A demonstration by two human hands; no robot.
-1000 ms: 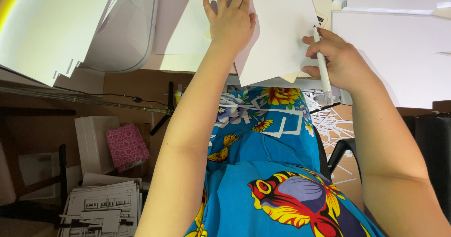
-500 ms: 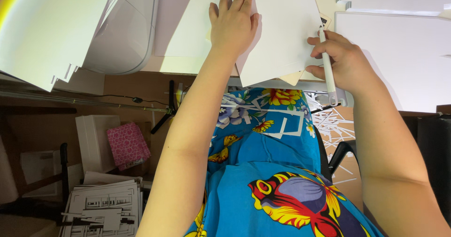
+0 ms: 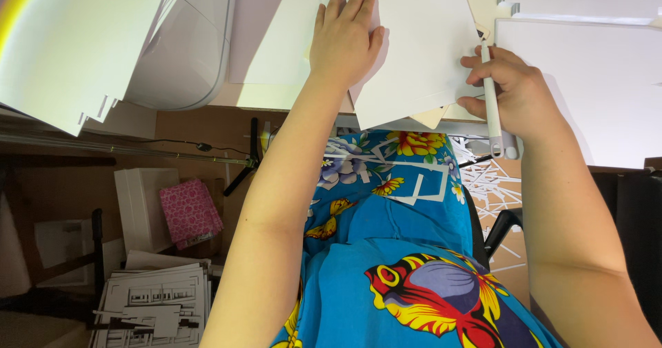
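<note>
Now the left hand (image 3: 345,38) is pressing flat, fingers spread, on the white card (image 3: 414,52) lying on the table (image 3: 262,93). The right hand (image 3: 514,93) is gripping a pen knife (image 3: 491,93) at its edge. The card is probably light, stiff, slippery; holding it flat is working best.

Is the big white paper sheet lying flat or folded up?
Flat: the big white paper sheet lies spread on the desk under the left hand.

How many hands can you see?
2. The left hand lies flat on the white sheet. The right hand grips a white pen-like tool at the sheet's right edge.
</note>
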